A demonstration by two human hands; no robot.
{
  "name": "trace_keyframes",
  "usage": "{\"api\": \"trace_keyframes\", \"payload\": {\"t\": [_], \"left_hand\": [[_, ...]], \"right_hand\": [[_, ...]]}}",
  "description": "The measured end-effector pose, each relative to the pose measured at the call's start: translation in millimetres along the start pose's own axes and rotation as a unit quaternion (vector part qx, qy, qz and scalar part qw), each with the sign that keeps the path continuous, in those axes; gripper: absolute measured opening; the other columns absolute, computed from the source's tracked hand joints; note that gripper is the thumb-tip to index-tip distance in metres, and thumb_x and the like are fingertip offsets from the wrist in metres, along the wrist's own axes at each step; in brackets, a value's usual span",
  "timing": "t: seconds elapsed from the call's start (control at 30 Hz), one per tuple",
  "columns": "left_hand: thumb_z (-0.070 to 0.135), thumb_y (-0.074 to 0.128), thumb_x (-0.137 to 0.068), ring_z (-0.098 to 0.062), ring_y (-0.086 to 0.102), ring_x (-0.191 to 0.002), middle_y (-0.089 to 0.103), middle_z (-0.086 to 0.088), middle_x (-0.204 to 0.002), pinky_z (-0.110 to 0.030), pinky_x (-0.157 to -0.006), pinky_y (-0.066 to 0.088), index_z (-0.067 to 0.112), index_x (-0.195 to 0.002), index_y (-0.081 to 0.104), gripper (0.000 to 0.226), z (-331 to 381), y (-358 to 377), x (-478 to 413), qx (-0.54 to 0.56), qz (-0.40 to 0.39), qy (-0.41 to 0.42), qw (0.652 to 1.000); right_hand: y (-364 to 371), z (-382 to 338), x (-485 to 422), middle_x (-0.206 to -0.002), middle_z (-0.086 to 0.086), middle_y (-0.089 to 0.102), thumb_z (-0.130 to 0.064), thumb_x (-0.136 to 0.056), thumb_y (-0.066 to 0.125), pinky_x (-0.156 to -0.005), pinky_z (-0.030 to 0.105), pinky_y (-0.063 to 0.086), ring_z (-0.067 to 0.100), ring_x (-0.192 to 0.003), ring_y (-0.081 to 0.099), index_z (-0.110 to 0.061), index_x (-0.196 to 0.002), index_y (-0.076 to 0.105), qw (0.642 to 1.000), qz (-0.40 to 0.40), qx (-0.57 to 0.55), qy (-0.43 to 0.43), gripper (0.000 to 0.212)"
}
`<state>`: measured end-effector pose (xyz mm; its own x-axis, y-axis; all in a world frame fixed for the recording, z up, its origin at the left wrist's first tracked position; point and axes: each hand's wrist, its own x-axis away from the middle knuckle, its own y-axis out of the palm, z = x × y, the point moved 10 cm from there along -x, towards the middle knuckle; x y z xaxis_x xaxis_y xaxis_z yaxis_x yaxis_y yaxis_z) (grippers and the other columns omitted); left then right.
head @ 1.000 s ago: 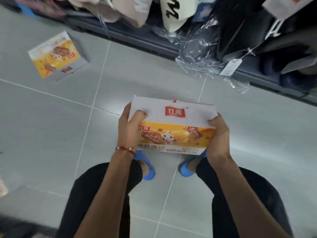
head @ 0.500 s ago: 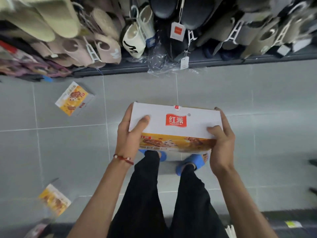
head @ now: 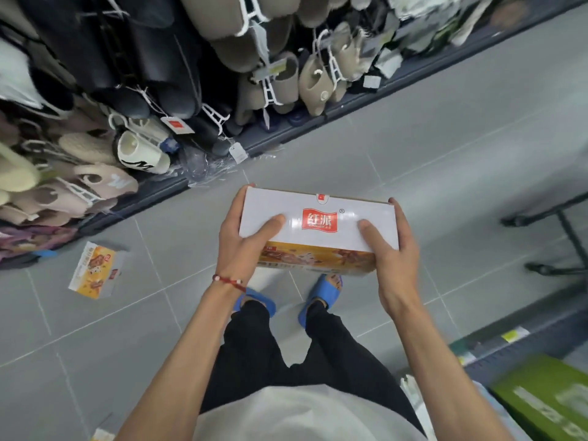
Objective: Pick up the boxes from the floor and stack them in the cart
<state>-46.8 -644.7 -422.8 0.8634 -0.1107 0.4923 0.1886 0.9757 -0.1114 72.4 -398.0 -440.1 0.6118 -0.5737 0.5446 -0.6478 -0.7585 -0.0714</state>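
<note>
On the grey tiled floor (head: 445,154), the task is barely begun. A white-and-orange cardboard box (head: 318,218) is held up at centre, with the left grip (head: 241,246) and right grip (head: 394,265) clamped on its ends. A second matching box (head: 95,270) lies at 9 o'clock, unpicked. No cart plainly shows. A crowded slipper rack (head: 159,74) fills 11 o'clock, and a black metal frame (head: 563,224) at 3 o'clock may narrow the aisle.
</note>
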Motion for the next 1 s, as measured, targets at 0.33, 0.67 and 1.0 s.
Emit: {"api": "trace_keyframes", "payload": {"t": [0.33,0.67,1.0], "left_hand": [[0.029,0.083,-0.074,-0.017,0.064,-0.116,0.067,0.001,-0.126,-0.034,-0.091,0.058,0.027,-0.138,0.052,0.071,78.2,184.1,-21.7,-0.056,-0.147,0.065,0.985],[0.027,0.083,-0.073,-0.015,0.065,-0.114,0.066,0.001,-0.125,-0.026,-0.084,0.056,0.031,-0.134,0.052,0.068,157.2,356.6,-86.9,-0.111,-0.310,0.088,0.940],[0.018,0.083,-0.079,-0.011,0.066,-0.109,0.069,0.006,-0.118,-0.033,-0.094,0.055,0.046,-0.114,0.060,0.051,217.5,531.6,-121.0,-0.173,-0.422,0.096,0.885]], "right_hand": [[-144.4,-55.0,-39.3,-0.134,-0.006,0.068,-0.041,-0.074,0.086,-0.103,0.044,0.057,0.017,-0.119,0.069,-0.029,-0.153,0.048,0.990,0.117,-0.070,-0.020,0.088],[-219.2,-103.9,-89.2,-0.126,-0.006,0.071,-0.025,-0.094,0.077,-0.096,0.038,0.061,0.012,-0.109,0.072,-0.030,-0.147,0.049,0.948,0.267,-0.174,-0.015,0.060],[-304.3,-146.8,-154.0,-0.124,0.000,0.073,-0.018,-0.094,0.075,-0.086,0.032,0.063,0.019,-0.112,0.072,-0.027,-0.145,0.053,0.886,0.378,-0.269,-0.002,0.057]]}}
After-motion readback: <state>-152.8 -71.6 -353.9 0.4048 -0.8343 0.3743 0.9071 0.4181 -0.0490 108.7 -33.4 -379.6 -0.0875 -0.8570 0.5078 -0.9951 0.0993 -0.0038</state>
